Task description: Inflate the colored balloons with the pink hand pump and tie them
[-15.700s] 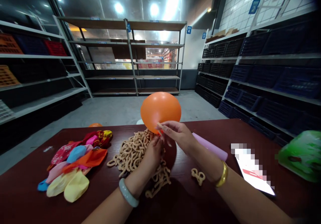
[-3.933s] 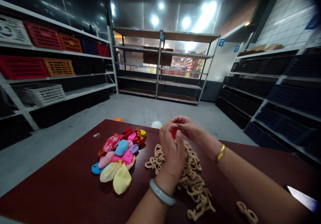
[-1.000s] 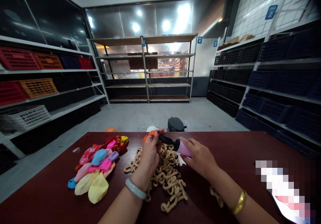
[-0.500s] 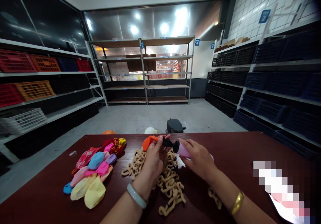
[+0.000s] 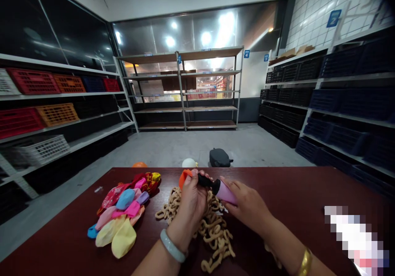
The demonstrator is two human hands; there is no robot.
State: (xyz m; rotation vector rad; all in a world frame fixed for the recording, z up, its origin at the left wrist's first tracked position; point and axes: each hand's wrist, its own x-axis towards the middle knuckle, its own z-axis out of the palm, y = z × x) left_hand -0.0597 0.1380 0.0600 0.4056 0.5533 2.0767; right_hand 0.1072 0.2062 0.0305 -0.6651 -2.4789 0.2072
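My left hand (image 5: 194,193) is closed around the black nozzle end (image 5: 205,181) of a pump and pinches an orange balloon (image 5: 184,178) at its tip. The fingers of my right hand (image 5: 247,199) wrap round the pump's pink-purple body (image 5: 226,192). Beneath both hands lies a heap of beige, looped, rope-like pieces (image 5: 216,237) on the dark red table (image 5: 77,210). To the left, a pile of uninflated balloons (image 5: 125,199) in yellow, blue, pink and red rests on the tabletop.
A blurred-out bright object (image 5: 354,235) lies at the table's right. Beyond the far edge, a dark grey bag-like object (image 5: 219,157), a white round thing (image 5: 189,162) and an orange one (image 5: 139,164) show. Shelves with crates (image 5: 51,150) line both sides.
The view has shifted slightly, so the table and shelves appear further right and a little lower. Both hands keep their hold on the pump; less of the orange balloon shows.
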